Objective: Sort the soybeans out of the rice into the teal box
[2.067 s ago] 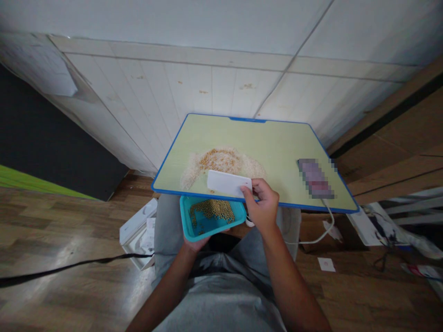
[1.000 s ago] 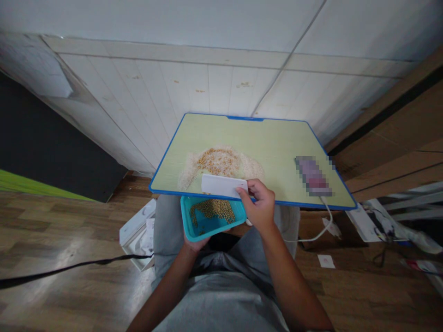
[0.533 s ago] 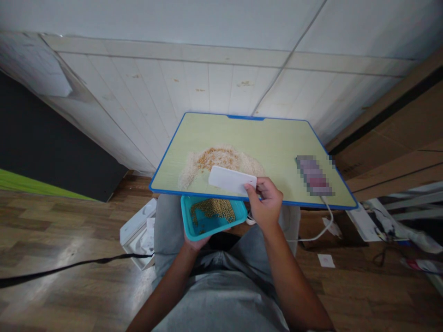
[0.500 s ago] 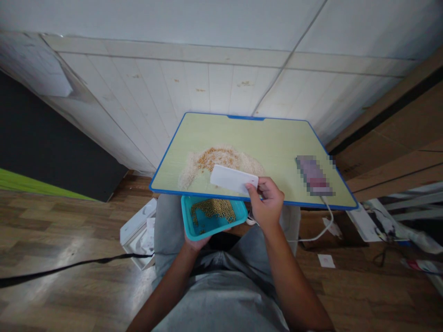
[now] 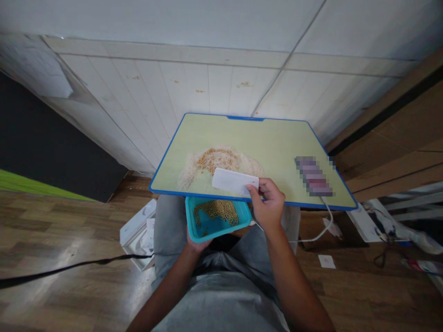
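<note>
My right hand [image 5: 268, 200] pinches one end of a flat white rectangular card [image 5: 233, 180], held over the near edge of the board. Below that edge, my left hand [image 5: 198, 243] supports a turquoise plastic tray [image 5: 200, 237] from underneath; most of its fingers are hidden. Inside the tray lie many yellowish beans [image 5: 221, 210], gathered toward its far side. On the pale green, blue-rimmed board [image 5: 277, 143], more beans [image 5: 212, 157] are mixed into a spread of white grains that look like rice [image 5: 251, 163], just beyond the card.
A pixelated flat device [image 5: 314, 177] with a white cable [image 5: 328, 226] lies on the board's right side. Behind the board stands a white panelled wall [image 5: 194, 83]. Cardboard boxes [image 5: 391, 143] rise at the right, and an open white box [image 5: 140, 228] sits on the floor at left.
The turquoise tray and my left hand have shifted slightly to the right. The card in my right hand has moved a little nearer to me. The grains and beans on the board look unchanged.
</note>
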A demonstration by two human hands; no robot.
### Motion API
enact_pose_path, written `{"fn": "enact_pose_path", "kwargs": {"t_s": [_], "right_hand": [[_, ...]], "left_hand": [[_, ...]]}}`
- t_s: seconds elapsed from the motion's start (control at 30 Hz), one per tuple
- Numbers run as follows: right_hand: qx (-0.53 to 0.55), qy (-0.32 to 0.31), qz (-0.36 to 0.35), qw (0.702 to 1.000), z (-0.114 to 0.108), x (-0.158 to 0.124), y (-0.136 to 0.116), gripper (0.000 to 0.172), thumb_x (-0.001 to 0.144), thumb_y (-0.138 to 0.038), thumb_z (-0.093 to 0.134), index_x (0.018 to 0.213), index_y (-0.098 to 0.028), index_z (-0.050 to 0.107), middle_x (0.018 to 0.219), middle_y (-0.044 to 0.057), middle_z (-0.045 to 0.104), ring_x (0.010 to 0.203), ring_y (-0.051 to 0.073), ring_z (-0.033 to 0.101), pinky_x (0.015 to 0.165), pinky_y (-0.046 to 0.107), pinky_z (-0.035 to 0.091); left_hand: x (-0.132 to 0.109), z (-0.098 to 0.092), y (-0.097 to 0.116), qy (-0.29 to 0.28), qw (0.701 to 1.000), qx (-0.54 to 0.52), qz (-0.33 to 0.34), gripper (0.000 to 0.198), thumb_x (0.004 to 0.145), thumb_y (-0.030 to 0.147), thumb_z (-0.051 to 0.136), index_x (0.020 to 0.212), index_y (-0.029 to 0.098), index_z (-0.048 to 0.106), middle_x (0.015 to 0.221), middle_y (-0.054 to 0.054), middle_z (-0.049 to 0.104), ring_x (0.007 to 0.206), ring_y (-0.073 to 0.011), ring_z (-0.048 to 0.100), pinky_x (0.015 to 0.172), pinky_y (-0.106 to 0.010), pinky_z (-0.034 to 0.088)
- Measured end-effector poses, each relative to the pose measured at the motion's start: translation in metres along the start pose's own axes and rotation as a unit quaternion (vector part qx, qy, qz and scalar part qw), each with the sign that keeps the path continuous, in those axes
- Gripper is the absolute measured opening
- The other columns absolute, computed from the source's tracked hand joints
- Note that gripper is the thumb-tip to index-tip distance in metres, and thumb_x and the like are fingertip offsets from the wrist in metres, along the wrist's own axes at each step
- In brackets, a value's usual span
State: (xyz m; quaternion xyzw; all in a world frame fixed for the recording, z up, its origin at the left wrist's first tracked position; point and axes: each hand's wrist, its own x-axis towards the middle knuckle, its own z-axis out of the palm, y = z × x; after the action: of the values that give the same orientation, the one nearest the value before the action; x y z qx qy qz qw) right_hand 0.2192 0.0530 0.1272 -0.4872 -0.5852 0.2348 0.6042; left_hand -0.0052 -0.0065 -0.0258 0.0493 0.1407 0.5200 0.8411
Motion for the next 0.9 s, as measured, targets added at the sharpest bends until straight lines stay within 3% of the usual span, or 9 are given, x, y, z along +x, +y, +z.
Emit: {"fn": "enact_pose_path", "kwargs": {"t_s": [0.17, 0.37, 0.6, 0.9], "right_hand": [[-0.009, 0.018, -0.004, 1.000, 0.0020, 0.0009, 0.0010, 0.012, 0.095, -0.033, 0.074, 0.089, -0.023, 0.072, 0.074, -0.001, 0.073, 0.065, 0.016, 0.067, 0.065, 0.027, 0.055], [-0.004, 0.002, -0.015, 1.000, 0.0028, 0.0021, -0.0011, 0.011, 0.094, -0.031, 0.075, 0.088, -0.023, 0.071, 0.071, -0.002, 0.071, 0.063, 0.016, 0.066, 0.063, 0.026, 0.053], [-0.013, 0.003, -0.014, 1.000, 0.0030, 0.0021, 0.0021, 0.010, 0.094, -0.031, 0.074, 0.088, -0.023, 0.072, 0.073, -0.002, 0.072, 0.065, 0.016, 0.066, 0.065, 0.027, 0.053], [-0.003, -0.019, -0.039, 0.999, 0.0012, 0.0016, -0.0015, 0.009, 0.095, -0.027, 0.075, 0.087, -0.022, 0.071, 0.072, -0.003, 0.070, 0.064, 0.015, 0.068, 0.064, 0.025, 0.054]], "left_hand": [[-0.0024, -0.0027, 0.0014, 0.005, 1.000, 0.000, -0.004, 0.071, 0.109, 0.066, 0.025, 0.166, 0.032, 0.052, 0.176, -0.001, 0.048, 0.174, -0.0279, 0.015, 0.138, -0.066, 0.008], [-0.0015, -0.0009, 0.0010, 0.004, 1.000, 0.006, 0.000, 0.071, 0.110, 0.065, 0.026, 0.152, 0.027, 0.069, 0.172, -0.003, 0.054, 0.173, -0.0301, 0.020, 0.138, -0.066, 0.007], [-0.0010, -0.0036, 0.0000, 0.003, 1.000, 0.003, 0.005, 0.068, 0.109, 0.064, 0.031, 0.152, 0.027, 0.069, 0.176, -0.003, 0.049, 0.174, -0.0304, 0.016, 0.138, -0.065, 0.008], [0.0020, -0.0072, 0.0012, 0.010, 1.000, -0.023, -0.001, 0.074, 0.110, 0.066, 0.026, 0.166, 0.026, 0.052, 0.177, -0.003, 0.047, 0.173, -0.0287, 0.020, 0.140, -0.060, 0.011]]}}
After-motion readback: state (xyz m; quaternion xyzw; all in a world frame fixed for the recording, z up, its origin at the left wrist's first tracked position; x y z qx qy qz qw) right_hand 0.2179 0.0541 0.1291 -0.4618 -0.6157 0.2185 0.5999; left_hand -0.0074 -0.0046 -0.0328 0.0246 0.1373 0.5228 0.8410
